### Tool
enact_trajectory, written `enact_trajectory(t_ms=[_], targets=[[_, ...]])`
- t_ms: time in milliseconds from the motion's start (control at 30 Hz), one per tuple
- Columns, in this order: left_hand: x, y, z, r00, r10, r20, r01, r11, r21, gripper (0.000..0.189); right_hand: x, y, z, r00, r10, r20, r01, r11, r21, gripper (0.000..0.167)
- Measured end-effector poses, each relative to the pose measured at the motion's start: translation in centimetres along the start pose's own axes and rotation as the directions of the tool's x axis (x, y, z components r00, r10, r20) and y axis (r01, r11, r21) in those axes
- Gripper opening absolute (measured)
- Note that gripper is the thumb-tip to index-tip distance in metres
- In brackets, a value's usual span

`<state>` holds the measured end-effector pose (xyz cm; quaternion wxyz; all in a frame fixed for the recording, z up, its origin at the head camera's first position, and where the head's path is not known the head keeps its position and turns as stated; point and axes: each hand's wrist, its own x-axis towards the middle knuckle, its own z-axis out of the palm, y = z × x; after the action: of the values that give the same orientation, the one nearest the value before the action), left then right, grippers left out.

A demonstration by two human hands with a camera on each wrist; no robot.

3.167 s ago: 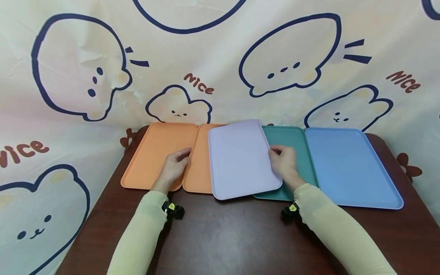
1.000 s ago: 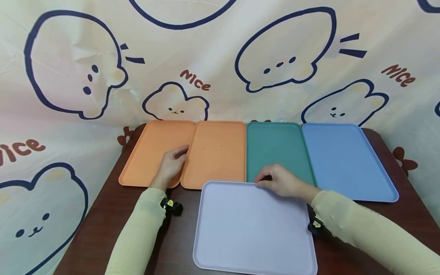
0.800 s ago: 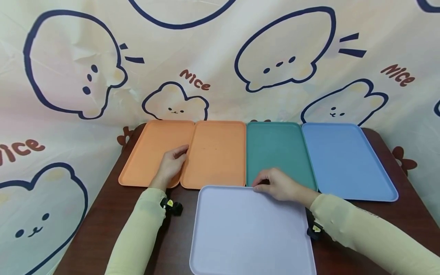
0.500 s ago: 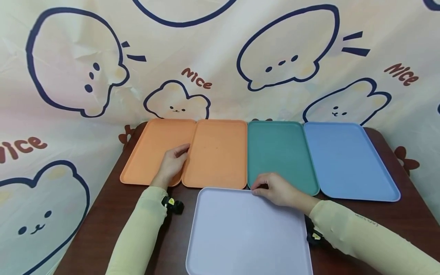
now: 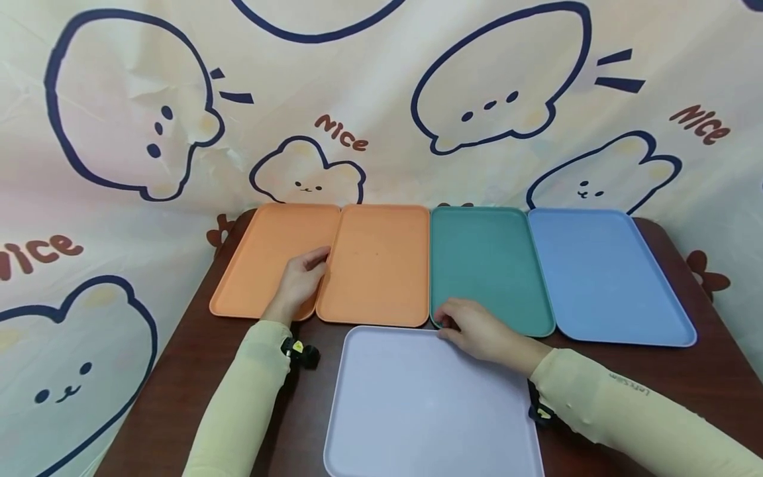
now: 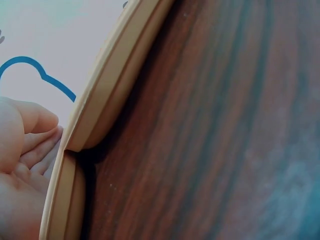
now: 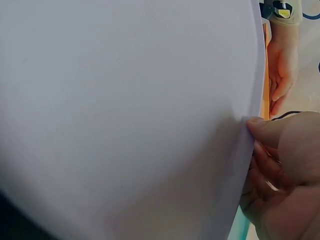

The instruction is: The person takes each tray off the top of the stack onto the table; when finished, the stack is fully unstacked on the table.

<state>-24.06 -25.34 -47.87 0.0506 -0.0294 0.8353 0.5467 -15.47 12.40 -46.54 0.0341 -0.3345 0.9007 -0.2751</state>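
A lavender tray lies crosswise on the near part of the table, its front edge cut off by the frame. At its far edge is my right hand, the thumb on the rim and curled fingers on its outer side, as the right wrist view shows; their tips are partly hidden. My left hand rests over the left orange tray, fingers loosely bent beside the rim of the second orange tray. No object shows between the left fingers. A green tray lies just beyond the right hand.
A blue tray ends the back row on the right, beside the green one. All sit on a dark brown wooden table. A patterned cloth with cartoon outlines hangs right behind them.
The right hand has drawn the lavender tray from atop the orange and green trays toward me and turned it crosswise. Lately the tray is nearly still and the right fingers have parted slightly. Left hand stays.
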Motion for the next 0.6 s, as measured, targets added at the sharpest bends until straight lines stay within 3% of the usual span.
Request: enact_trajectory(t_ms=[167, 367, 600], targets=[[-0.06, -0.06, -0.24, 1.0, -0.011, 0.008, 0.011, 1.0, -0.01, 0.049, 0.05, -0.07, 0.17, 1.0, 0.002, -0.018, -0.003, 0.999, -0.049, 0.006], [-0.18, -0.09, -0.36, 1.0, -0.013, 0.017, 0.013, 1.0, 0.001, 0.049, 0.11, -0.23, 0.05, 0.998, -0.051, -0.024, 0.049, 0.994, -0.099, 0.011], [-0.46, 0.29, -0.5, 1.0, -0.009, 0.002, 0.009, 1.0, 0.024, 0.048, 0.17, -0.05, -0.18, 0.999, -0.044, 0.012, 0.045, 0.997, -0.055, 0.004]])
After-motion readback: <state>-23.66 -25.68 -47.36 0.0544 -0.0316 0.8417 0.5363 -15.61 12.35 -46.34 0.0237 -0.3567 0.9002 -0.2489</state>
